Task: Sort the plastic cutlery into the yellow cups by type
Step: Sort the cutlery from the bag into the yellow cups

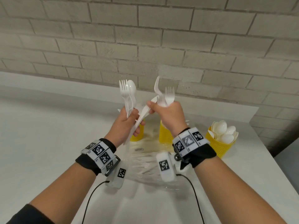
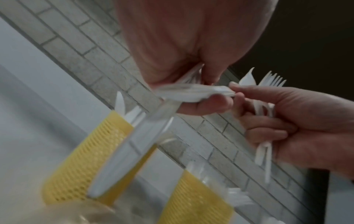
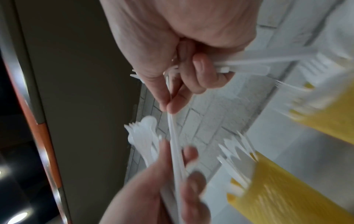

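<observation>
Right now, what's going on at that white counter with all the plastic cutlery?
A person is sorting white plastic cutlery into yellow mesh cups. The left hand grips a mixed bundle of forks and spoons; the right hand holds another bundle and pinches a piece from the left bundle. The right yellow cup is full of spoons. The middle cup and left cup stand partly hidden behind the hands. More cutlery lies in clear packaging on the counter.

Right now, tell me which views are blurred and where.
Head view: mostly sharp; left hand, right hand and spoons cup read clearly. Left wrist view: motion blur smears the cutlery and cups. Right wrist view: heaviest blur, cups streaked, left side dark.
</observation>
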Demonstrator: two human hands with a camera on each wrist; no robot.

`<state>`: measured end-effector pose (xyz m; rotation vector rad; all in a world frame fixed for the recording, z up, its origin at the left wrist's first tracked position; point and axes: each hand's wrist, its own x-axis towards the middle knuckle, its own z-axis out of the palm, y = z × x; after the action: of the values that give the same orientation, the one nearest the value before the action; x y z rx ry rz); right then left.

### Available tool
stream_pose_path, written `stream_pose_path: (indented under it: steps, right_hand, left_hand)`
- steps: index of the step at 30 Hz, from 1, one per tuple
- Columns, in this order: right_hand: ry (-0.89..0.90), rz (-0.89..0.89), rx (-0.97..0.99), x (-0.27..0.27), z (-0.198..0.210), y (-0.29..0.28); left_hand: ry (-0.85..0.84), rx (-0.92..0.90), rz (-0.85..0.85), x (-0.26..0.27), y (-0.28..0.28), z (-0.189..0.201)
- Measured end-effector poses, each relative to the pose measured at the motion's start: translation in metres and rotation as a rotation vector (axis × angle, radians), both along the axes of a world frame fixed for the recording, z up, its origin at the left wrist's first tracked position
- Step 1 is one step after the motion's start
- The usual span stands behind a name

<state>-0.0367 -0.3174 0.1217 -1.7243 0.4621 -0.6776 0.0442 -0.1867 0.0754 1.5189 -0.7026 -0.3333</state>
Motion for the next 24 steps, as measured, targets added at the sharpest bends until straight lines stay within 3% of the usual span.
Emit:
stream_pose_path:
  steps: [3, 7, 11, 15, 18, 21, 24]
  right_hand:
    - [-0.068, -0.099, -0.057, 0.012, 0.027, -0.011]
    - [-0.113, -0.201, -0.166, 0.033, 0.039, -0.015]
    - [0.101, -0.174, -0.262, 0.058, 0.013, -0.005]
    - [0.349, 0.006, -0.347, 0.067, -0.016, -0.002]
    - [0.298, 0.101, -0.292, 0.064, -0.014, -0.009]
    - [0.243, 0.167, -0.113, 0.054, -0.005, -0.019]
    - [0.042, 0.138, 0.091, 0.030, 0.002, -0.034]
  left_hand:
    - [0.020, 0.007, 0.133, 0.017, 0.016, 0.001]
    - [0.024, 0.030, 0.184, 0.032, 0.031, -0.003]
    - [-0.002, 0.062, 0.195, 0.030, 0.029, -0.008]
    - [0.016, 0.072, 0.142, 0.023, 0.024, -0.012]
    - [0.053, 0.067, 0.114, 0.017, 0.021, -0.012]
    - [0.070, 0.076, 0.095, 0.012, 0.015, -0.011]
    - [0.069, 0.079, 0.057, 0.006, 0.005, -0.008]
